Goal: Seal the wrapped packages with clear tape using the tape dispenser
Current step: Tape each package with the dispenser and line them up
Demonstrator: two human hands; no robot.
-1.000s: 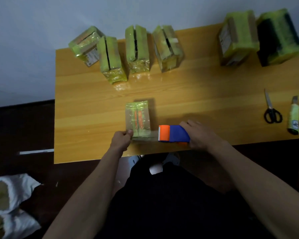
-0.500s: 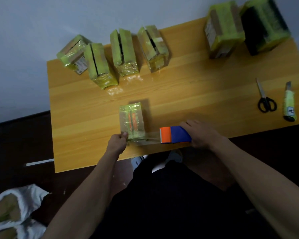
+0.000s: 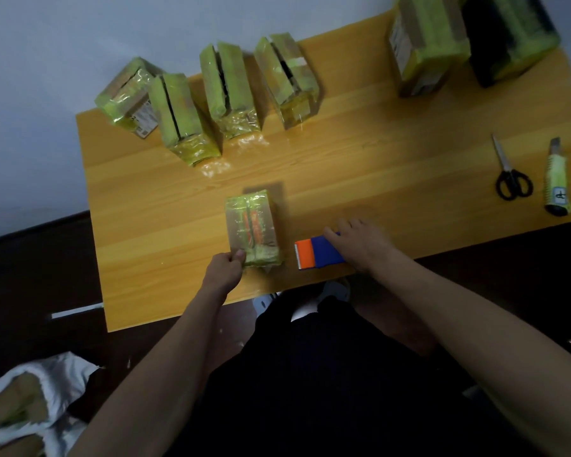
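1. Package [image 3: 252, 229] near the table's [image 3: 376, 166] front edge is pinched at its near corner by the left hand [image 3: 223, 270].
2. Tape dispenser [image 3: 317, 253], just beside it, is gripped by the right hand [image 3: 360, 244].
3. Scissors [image 3: 510, 174] and a utility knife [image 3: 557, 181] are seen far right, well apart.

**Non-task items around the work area**

A wooden table [image 3: 360, 166] stands against a pale wall [image 3: 80, 34]. Far right of the gripping hands, black-handled scissors [image 3: 511, 173] lie on the table, just beside a utility knife [image 3: 557, 183] with a yellow-green body near the right edge. Below and left of the grip, torn white packaging [image 3: 30, 394] lies on the dark floor [image 3: 30, 275].
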